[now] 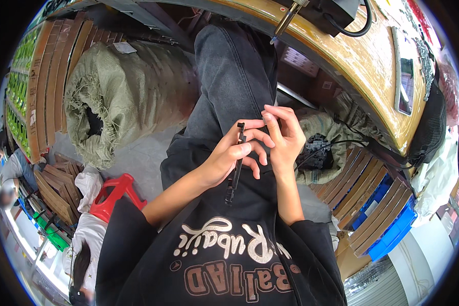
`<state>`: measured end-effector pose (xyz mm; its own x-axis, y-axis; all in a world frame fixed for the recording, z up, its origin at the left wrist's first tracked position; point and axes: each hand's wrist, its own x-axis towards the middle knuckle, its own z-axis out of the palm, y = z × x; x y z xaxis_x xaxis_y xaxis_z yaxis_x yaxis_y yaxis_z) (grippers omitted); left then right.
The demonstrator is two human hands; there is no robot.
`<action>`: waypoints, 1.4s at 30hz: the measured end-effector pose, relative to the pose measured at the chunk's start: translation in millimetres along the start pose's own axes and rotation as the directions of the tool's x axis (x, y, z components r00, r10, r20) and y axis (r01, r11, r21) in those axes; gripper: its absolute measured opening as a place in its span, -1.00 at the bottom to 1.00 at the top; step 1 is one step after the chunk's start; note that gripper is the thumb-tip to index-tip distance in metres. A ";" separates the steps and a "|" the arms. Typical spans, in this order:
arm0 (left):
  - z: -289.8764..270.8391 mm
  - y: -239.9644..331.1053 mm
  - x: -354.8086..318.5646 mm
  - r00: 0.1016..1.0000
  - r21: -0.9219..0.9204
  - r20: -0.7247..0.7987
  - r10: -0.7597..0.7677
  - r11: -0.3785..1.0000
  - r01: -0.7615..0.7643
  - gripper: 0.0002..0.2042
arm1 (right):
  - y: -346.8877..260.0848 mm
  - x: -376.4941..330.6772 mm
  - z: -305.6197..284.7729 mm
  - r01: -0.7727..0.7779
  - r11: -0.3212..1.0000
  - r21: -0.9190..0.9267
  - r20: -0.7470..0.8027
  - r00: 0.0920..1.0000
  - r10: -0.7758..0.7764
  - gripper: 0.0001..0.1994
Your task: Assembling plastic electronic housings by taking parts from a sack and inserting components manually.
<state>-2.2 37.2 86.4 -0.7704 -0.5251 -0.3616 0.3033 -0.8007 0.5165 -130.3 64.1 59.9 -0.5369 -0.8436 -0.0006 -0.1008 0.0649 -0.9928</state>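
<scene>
My left hand (224,158) is closed round a long, thin black plastic strip (234,178) with notched ends. The strip stands nearly lengthwise in front of my chest, and its lower end hangs below my palm. Close beside it, my right hand (286,137) is raised with thumb and forefinger brought together near the left fingertips. Whatever may lie in that pinch is too small to make out. Both hands are above my lap, over dark grey trousers (224,76).
A wooden-topped table (362,66) curves along the upper right, bearing a phone-like device (405,84). Large woven sacks (137,92) stand at the left; another sack (316,171) with black parts sits right. A red stool (120,194), stacked cardboard (48,81) and blue bins (392,232) surround me.
</scene>
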 end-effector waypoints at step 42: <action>-18.0 -1.6 -9.7 0.994 0.011 -0.014 -0.111 0.994 0.111 -0.64 | -12.0 7.0 -18.5 0.302 0.936 -0.179 0.550 0.820 -0.160 -0.76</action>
<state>14.9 38.4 75.1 -0.7915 -0.4370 -0.4273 0.2097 -0.8509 0.4816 -148.3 67.3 74.0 0.0362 -0.9951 0.0920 -0.4061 -0.0988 -0.9085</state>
